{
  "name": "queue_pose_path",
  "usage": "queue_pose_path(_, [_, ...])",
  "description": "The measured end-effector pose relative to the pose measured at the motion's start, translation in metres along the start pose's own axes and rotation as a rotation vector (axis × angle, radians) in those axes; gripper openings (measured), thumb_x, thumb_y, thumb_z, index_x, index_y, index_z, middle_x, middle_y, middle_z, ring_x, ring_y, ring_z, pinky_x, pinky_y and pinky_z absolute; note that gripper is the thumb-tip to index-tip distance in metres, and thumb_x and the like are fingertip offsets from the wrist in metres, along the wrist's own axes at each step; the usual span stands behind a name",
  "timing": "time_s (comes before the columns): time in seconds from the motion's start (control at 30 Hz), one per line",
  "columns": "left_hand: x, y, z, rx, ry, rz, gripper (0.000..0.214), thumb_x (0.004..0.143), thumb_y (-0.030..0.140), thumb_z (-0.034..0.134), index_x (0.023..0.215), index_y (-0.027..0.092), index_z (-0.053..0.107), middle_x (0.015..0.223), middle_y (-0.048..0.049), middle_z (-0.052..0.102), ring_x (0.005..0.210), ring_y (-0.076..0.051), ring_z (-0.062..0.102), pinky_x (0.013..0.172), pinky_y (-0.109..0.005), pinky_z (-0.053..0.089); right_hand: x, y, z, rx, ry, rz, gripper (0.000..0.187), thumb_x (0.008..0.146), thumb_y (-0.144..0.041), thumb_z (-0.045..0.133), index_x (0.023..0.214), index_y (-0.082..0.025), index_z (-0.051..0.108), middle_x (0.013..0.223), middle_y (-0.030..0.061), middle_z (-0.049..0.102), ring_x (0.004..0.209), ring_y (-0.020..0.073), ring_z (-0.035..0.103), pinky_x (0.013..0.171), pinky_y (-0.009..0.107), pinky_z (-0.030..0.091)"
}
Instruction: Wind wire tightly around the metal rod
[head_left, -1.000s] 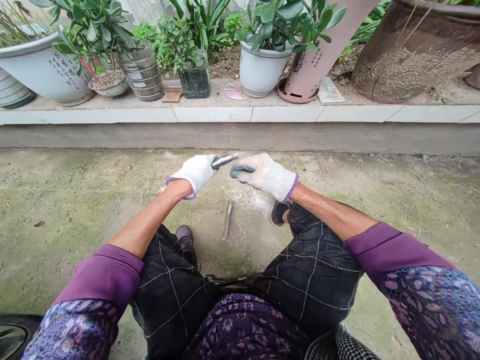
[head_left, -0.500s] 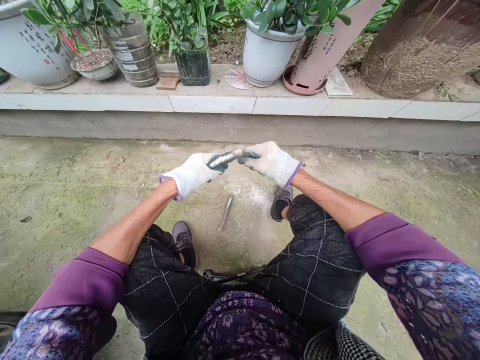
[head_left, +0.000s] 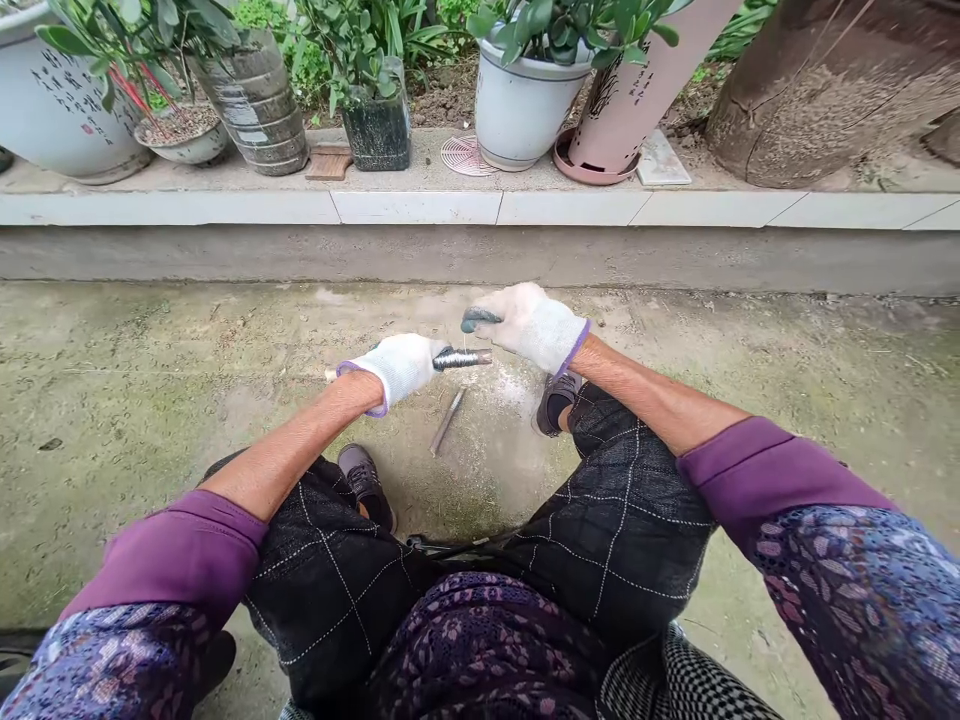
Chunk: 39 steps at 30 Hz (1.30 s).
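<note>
Half a second ago both gloved hands met at the centre of the frame, the right fingertips touching the tip of the rod. Now they are apart. The left hand (head_left: 397, 365) has dropped lower, toward the middle of the frame. The right hand (head_left: 525, 322) sits just above and to the right of the rod's free end, no longer touching it. The rod tilted up to the right before; it now lies close to level.

The left hand is closed in a fist round the rod (head_left: 461, 358), which juts out to the right past the thumb. A pale end shows behind the left wrist. The right hand is loosely curled, its grey-coated fingertips (head_left: 476, 320) pointing left. Whether they pinch anything thin cannot be told.

The rod is slim and dark grey with a dull metal shine. Its shaft looks ribbed or tightly wound, and its tip is lighter and smoother. It is held in the air above the concrete floor (head_left: 150, 400), between the person's knees.

Below it, a second stick (head_left: 448, 420) lies on a pale dusty patch of the floor, between the two shoes (head_left: 361, 475). Along the top of the frame a tiled ledge (head_left: 420, 207) carries potted plants, among them a white pot (head_left: 517, 120).
</note>
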<state>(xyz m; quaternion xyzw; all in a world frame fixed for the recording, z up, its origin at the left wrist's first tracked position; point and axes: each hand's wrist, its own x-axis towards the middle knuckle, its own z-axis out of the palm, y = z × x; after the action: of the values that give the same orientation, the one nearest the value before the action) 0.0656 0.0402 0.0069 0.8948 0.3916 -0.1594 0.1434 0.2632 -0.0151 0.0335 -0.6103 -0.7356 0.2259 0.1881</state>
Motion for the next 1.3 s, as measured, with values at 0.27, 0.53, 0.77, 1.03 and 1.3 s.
queue_pose_path(0.27, [-0.020,0.004,-0.031,-0.658,0.177,-0.037,0.037,0.085,0.038,0.064,0.113,0.017,0.074,0.067,0.0012,0.062,0.052,-0.010,0.049,0.050,-0.023,0.041,0.008,0.009,0.002,0.281,0.142,0.114,0.017,0.085,-0.019,0.058,0.077,-0.013,0.072,0.060,-0.0015,0.059,0.054,0.0099,0.049,0.056,0.027,0.037])
queue_pose_path(0.53, [-0.006,-0.018,-0.031,-0.586,0.253,-0.225,0.035,0.090,0.032,0.058,0.116,0.015,0.073,0.072,-0.0044,0.066,0.056,-0.013,0.055,0.054,-0.027,0.045,0.002,-0.007,0.008,0.011,0.072,-0.064,0.019,0.092,-0.023,0.059,0.086,-0.015,0.075,0.075,0.0025,0.070,0.065,0.0126,0.056,0.066,0.028,0.039])
queue_pose_path(0.77, [0.003,-0.017,-0.015,0.124,0.036,-0.126,0.035,0.096,0.031,0.046,0.115,0.021,0.074,0.083,-0.0098,0.074,0.078,-0.025,0.070,0.068,-0.032,0.047,-0.002,-0.019,0.000,-0.196,-0.024,-0.055,0.019,0.090,-0.019,0.061,0.092,-0.017,0.079,0.084,0.0045,0.075,0.076,0.0172,0.063,0.069,0.029,0.040])
queue_pose_path(1.03, [-0.021,-0.011,-0.023,-0.222,0.166,0.073,0.029,0.093,0.036,0.053,0.102,0.020,0.076,0.078,-0.0023,0.070,0.066,-0.014,0.058,0.063,-0.026,0.044,0.009,-0.005,-0.003,0.348,0.054,0.134,0.016,0.084,-0.016,0.060,0.086,-0.013,0.075,0.061,-0.0015,0.062,0.049,0.0088,0.051,0.049,0.024,0.039])
queue_pose_path(1.3, [-0.027,-0.010,-0.035,-0.839,0.131,-0.045,0.034,0.082,0.031,0.068,0.112,0.017,0.074,0.066,0.0020,0.058,0.048,-0.008,0.046,0.042,-0.019,0.038,0.017,-0.011,0.008,0.716,0.059,0.219,0.008,0.083,-0.017,0.062,0.077,-0.014,0.067,0.060,0.0009,0.064,0.043,0.0077,0.051,0.037,0.021,0.036])
